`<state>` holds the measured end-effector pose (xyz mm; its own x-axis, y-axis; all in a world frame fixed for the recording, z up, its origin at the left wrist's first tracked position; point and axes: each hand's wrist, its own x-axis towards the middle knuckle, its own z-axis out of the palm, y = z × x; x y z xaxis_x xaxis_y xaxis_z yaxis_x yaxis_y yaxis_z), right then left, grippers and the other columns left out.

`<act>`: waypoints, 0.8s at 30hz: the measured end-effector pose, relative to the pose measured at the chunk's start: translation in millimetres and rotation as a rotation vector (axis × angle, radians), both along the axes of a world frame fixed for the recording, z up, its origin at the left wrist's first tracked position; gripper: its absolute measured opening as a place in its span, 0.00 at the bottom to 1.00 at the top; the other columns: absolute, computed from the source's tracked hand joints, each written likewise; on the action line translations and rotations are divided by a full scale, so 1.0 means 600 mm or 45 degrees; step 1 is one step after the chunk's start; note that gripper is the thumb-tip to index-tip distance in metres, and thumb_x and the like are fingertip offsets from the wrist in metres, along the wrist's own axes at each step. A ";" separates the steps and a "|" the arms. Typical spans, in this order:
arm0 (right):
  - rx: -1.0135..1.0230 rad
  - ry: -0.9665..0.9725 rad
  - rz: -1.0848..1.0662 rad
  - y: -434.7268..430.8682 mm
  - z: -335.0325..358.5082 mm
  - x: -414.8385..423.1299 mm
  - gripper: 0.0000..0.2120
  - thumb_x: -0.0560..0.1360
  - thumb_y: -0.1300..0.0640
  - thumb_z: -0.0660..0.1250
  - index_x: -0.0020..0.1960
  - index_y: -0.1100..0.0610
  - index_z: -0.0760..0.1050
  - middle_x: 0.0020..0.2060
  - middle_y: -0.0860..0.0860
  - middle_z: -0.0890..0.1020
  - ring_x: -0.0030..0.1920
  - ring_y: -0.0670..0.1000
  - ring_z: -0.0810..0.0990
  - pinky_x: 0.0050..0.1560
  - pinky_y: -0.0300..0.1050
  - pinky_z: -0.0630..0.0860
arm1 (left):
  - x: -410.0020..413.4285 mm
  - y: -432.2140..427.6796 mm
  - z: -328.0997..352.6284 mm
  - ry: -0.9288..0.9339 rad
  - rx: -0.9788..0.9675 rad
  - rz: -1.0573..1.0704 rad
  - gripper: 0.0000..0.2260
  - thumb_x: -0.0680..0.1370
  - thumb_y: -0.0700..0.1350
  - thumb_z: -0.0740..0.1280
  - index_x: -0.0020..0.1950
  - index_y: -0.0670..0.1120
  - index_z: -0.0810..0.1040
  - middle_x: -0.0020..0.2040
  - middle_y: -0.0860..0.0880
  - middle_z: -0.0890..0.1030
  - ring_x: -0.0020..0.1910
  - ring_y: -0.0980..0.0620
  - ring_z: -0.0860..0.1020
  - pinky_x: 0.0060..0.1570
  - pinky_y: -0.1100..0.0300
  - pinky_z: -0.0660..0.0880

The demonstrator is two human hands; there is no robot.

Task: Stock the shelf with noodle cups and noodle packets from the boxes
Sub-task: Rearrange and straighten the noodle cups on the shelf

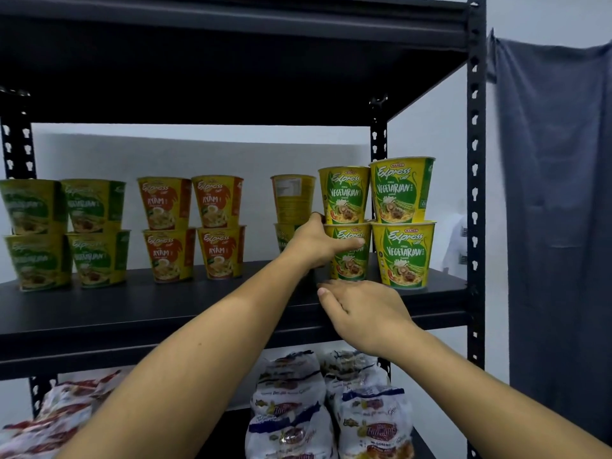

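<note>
Plastic-wrapped noodle packets (291,402) stacked low, beneath both wrists. Just under the grip, right hand (361,309) spread loose over the shelf (165,313) edge, holding nothing, probably ready to steady. Further in, left hand (314,243) wrapped round the lower cup (347,260), thumb across its front, likely squaring it against the neighbour stack (402,226) on the right. Left of the grip, more cup pairs (195,230).
</note>
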<state>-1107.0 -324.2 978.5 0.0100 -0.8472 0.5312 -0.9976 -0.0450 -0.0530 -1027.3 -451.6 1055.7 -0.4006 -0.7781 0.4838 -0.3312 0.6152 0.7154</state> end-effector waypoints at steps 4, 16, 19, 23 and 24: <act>-0.008 0.005 -0.001 0.007 0.001 0.002 0.23 0.86 0.43 0.47 0.69 0.46 0.75 0.67 0.44 0.79 0.66 0.52 0.76 0.61 0.49 0.74 | 0.001 -0.001 -0.002 0.007 -0.029 -0.002 0.32 0.67 0.60 0.82 0.62 0.52 0.70 0.59 0.52 0.81 0.56 0.50 0.80 0.56 0.46 0.82; -0.062 -0.150 0.035 0.007 0.002 -0.004 0.21 0.83 0.37 0.51 0.66 0.39 0.77 0.61 0.41 0.82 0.60 0.49 0.79 0.54 0.48 0.78 | 0.053 -0.005 -0.002 0.023 -0.013 -0.022 0.33 0.66 0.58 0.83 0.65 0.51 0.73 0.59 0.53 0.82 0.57 0.51 0.81 0.58 0.47 0.81; -0.011 -0.247 0.036 0.009 0.014 -0.005 0.20 0.82 0.35 0.55 0.66 0.38 0.78 0.61 0.41 0.83 0.60 0.49 0.80 0.53 0.47 0.79 | 0.094 0.000 -0.007 0.074 0.030 -0.068 0.33 0.68 0.54 0.83 0.68 0.50 0.73 0.59 0.53 0.82 0.58 0.51 0.81 0.60 0.48 0.81; 0.066 -0.310 0.045 0.007 0.032 0.001 0.18 0.81 0.39 0.59 0.64 0.41 0.80 0.61 0.43 0.83 0.59 0.51 0.79 0.55 0.49 0.80 | 0.148 0.009 -0.012 0.111 0.026 -0.037 0.37 0.68 0.55 0.82 0.72 0.52 0.70 0.62 0.53 0.80 0.59 0.51 0.80 0.61 0.48 0.80; 0.087 -0.308 0.048 0.003 0.036 0.007 0.18 0.80 0.39 0.59 0.64 0.42 0.80 0.61 0.43 0.83 0.58 0.51 0.79 0.56 0.50 0.80 | 0.167 0.008 -0.013 0.123 0.032 -0.019 0.37 0.68 0.56 0.82 0.72 0.53 0.70 0.63 0.52 0.80 0.60 0.51 0.80 0.61 0.47 0.80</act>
<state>-1102.9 -322.2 999.9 -0.0784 -0.8827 0.4634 -0.9531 -0.0699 -0.2944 -927.3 -446.6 1047.6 -0.3645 -0.7848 0.5013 -0.2507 0.6012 0.7588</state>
